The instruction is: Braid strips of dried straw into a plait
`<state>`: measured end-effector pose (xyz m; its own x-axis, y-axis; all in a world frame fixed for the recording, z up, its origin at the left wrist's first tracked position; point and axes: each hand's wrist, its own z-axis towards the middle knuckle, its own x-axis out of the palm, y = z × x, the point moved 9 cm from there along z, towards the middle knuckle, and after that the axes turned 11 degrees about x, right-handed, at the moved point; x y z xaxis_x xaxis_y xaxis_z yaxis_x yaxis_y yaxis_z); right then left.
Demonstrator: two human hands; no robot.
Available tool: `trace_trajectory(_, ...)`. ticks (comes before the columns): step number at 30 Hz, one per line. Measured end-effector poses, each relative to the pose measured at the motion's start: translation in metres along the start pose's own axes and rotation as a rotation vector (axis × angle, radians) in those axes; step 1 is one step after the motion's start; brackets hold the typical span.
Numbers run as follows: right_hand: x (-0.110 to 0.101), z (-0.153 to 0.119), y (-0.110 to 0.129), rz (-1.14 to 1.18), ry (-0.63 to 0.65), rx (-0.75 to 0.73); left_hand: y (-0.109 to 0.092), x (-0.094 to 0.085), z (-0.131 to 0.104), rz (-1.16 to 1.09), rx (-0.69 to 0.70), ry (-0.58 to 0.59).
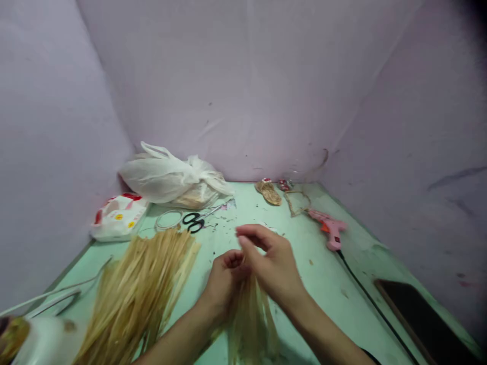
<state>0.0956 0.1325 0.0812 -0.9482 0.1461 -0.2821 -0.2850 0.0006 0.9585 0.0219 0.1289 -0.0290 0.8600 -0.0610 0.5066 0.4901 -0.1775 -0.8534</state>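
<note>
My left hand (224, 279) is closed around the top of a bundle of pale dried straw strips (251, 324), which hangs down toward me between my forearms. Just above and to the right of it, my right hand (274, 258) is curled, with thumb and forefinger brought close together. Whatever lies between those fingertips is too small and blurred to make out. To the left of my hands, a larger pile of straw strips (140, 289) spreads over the pale green tabletop (304, 299).
Black-handled scissors (195, 221) lie beside a white wire coil (168, 219). Behind are a tissue pack (119, 217) and a tied white plastic bag (175, 177). A small woven sole (269, 192), a twine frame (297, 204), a pink glue gun (330, 228) and a dark phone (422, 314) lie rightward.
</note>
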Motion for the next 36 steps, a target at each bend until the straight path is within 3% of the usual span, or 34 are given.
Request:
trace_trajectory(1,-0.024,0.002,-0.03,0.077,-0.055,0.139,0.004,0.002,-0.003,0.002,-0.022,0.019)
trace_trajectory(3,-0.046,0.0,-0.08,0.246,-0.024,0.36,0.011,0.005,-0.009,0.025,-0.064,0.034)
trace_trajectory(5,-0.042,-0.01,-0.116,0.405,0.103,0.542,0.017,0.006,-0.015,0.064,-0.106,0.038)
trace_trajectory(7,-0.03,-0.021,-0.129,0.499,0.236,0.603,0.022,0.008,-0.019,0.108,-0.141,0.053)
trace_trajectory(12,-0.018,-0.029,-0.13,0.411,0.34,0.54,0.028,0.007,-0.021,0.197,-0.161,0.074)
trace_trajectory(16,-0.016,-0.029,-0.131,0.509,0.404,0.567,0.028,0.008,-0.021,0.253,-0.192,0.086)
trace_trajectory(24,-0.015,-0.036,-0.13,0.606,0.44,0.667,0.026,0.011,-0.021,0.249,-0.211,0.103)
trace_trajectory(36,-0.013,-0.039,-0.139,0.676,0.396,0.785,0.029,0.014,-0.023,0.227,-0.238,0.135)
